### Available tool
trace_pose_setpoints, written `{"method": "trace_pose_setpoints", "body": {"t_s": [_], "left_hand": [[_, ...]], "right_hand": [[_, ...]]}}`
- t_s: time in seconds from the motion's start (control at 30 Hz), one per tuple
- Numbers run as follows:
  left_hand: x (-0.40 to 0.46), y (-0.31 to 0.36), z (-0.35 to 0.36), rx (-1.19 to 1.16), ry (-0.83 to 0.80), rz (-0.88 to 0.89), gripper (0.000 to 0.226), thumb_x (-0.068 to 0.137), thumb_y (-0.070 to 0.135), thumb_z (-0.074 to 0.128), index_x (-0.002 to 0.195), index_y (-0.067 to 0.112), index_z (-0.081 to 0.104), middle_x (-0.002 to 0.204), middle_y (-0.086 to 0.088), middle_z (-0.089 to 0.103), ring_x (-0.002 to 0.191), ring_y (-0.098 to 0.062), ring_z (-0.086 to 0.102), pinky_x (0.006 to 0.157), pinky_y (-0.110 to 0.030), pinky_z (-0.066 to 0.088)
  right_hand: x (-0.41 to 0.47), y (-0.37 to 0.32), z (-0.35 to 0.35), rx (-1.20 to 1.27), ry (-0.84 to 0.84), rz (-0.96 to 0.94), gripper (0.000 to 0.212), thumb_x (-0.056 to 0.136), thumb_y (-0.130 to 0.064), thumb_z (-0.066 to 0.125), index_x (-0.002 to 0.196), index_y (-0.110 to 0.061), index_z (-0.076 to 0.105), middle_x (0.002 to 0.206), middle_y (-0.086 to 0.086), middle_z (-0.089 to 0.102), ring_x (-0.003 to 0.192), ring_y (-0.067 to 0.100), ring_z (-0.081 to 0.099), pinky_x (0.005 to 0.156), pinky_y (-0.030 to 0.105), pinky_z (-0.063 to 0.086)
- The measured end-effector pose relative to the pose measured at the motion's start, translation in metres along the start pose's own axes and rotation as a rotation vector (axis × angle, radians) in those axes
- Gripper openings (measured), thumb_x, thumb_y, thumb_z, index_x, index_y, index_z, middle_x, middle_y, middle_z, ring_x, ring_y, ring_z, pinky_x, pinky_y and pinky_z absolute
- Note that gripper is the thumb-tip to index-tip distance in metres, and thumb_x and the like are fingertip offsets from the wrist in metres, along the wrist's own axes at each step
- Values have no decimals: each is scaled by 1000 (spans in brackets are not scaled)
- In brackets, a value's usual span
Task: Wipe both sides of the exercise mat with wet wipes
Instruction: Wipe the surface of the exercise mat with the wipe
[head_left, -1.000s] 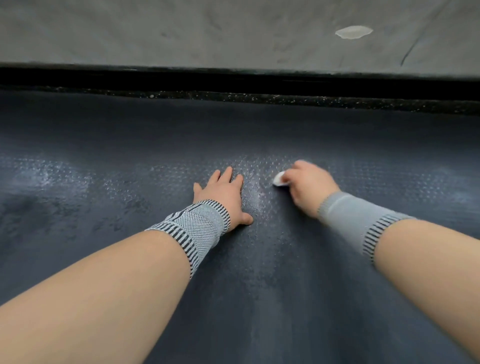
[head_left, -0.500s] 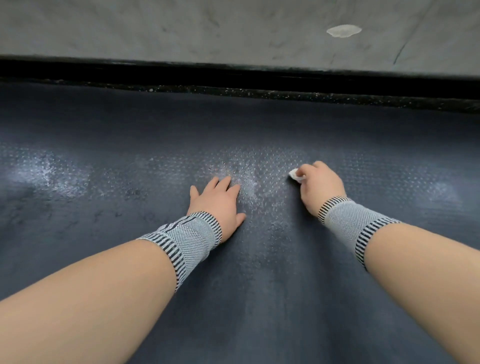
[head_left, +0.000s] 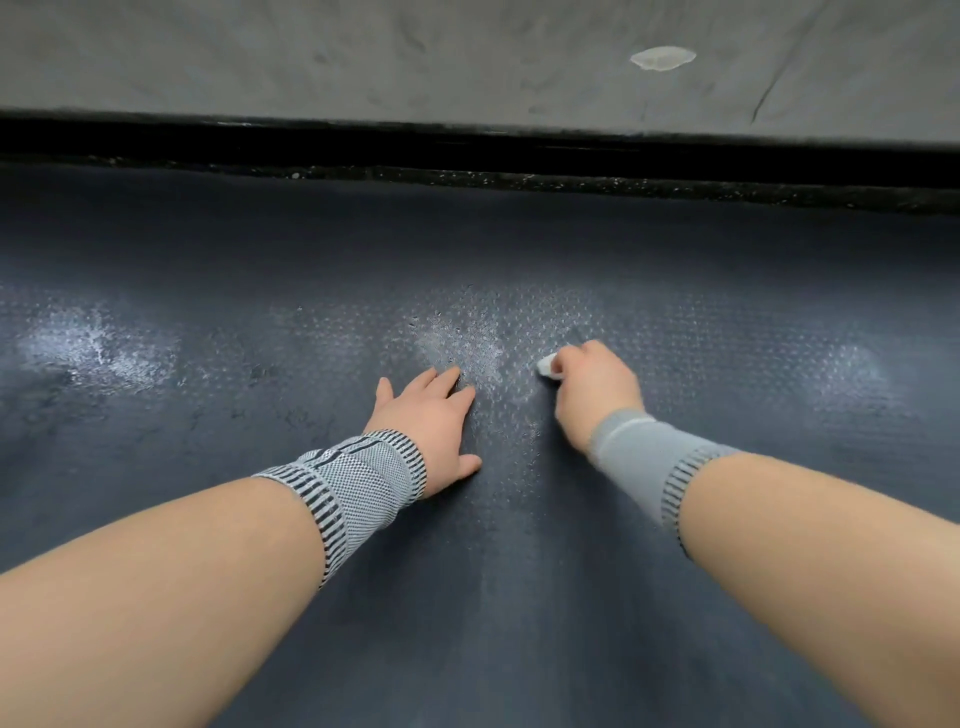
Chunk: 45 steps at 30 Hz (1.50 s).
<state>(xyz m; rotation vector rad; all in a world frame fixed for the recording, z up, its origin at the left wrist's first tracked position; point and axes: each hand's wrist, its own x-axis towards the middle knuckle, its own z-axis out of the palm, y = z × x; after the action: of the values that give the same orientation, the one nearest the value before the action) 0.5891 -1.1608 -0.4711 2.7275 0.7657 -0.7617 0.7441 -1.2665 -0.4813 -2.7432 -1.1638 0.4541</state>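
Wipe (head_left: 546, 367) bunched small in right hand (head_left: 597, 391), pressed to mat (head_left: 519, 597) just right of pale patch (head_left: 465, 340), left hand (head_left: 427, 415) flat and open beside patch: better unfolded wider, stroked firmly across patch.

Left hand (head_left: 434, 415) lies flat with fingers straight; right hand (head_left: 592, 387) seems curled in a tight grip.

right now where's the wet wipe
In the head view the wet wipe is bunched in the right hand, just right of centre on the dark exercise mat, beside the whitish patch ahead of the flat left hand.
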Motion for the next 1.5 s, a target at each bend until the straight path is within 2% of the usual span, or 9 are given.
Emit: {"method": "trace_pose_setpoints", "body": {"t_s": [0.17,0.37,0.57,0.77,1.0,1.17,1.23,1.4,1.5], "left_hand": [[-3,1,-1,12,-3,2,87,88,59,56,155,24,14,164,2,3,151,-21,4,117,-61,9],[-14,0,6,50,-33,24,85,91,58,53,156,23,10,165,1,-1,151,-22,2,118,-59,6],[-24,4,9,94,-28,71,85,91,56,54,156,22,11,164,1,0,151,-22,2,117,-61,8],[-43,-4,2,266,-48,194,81,93,50,56,155,21,13,164,-1,1,151,-23,3,118,-59,10],[-54,3,4,280,-51,242,80,92,48,57,155,20,16,164,-1,2,150,-23,4,118,-57,11],[-64,15,38,168,-74,219,82,93,49,55,156,21,10,164,-2,-4,151,-23,0,119,-56,9],[-68,15,44,172,-73,226,84,93,49,56,156,21,8,164,-2,-5,151,-24,-1,119,-56,9],[-70,17,44,150,-69,216,85,92,46,58,156,20,9,164,-2,-5,151,-23,-1,119,-57,8],[-74,15,46,174,-68,219,84,93,46,57,156,18,9,164,-2,-5,151,-24,0,119,-57,9]], "right_hand": [[-41,-10,15,-38,-204,-551,34,89,-10,49,117,-27,59,110,3,50,105,25,50,86,28,38],[-12,32,2,-103,28,-36,27,90,-10,47,115,-14,56,109,6,49,100,28,53,78,29,38],[-63,-5,18,-9,-198,-574,34,88,-9,49,114,-27,61,108,3,51,102,26,53,85,29,40],[-31,30,1,-139,-8,-43,29,88,-11,50,115,-16,56,112,7,50,102,29,55,85,31,42],[-80,-6,13,-89,-255,-549,33,89,-12,47,116,-29,57,112,-1,48,105,22,52,88,25,37],[-59,27,6,-140,-76,-107,23,89,-13,48,110,-14,55,111,7,49,99,30,56,82,32,43],[-71,3,18,-108,-111,-150,23,89,-12,48,111,-14,55,111,7,50,98,30,56,82,32,43],[-99,-9,24,-106,-284,-565,27,90,-14,46,114,-23,55,110,1,46,99,24,53,80,29,40],[-72,20,10,-209,-190,-305,25,90,-14,46,112,-19,56,112,2,48,103,25,54,85,30,41]]}}
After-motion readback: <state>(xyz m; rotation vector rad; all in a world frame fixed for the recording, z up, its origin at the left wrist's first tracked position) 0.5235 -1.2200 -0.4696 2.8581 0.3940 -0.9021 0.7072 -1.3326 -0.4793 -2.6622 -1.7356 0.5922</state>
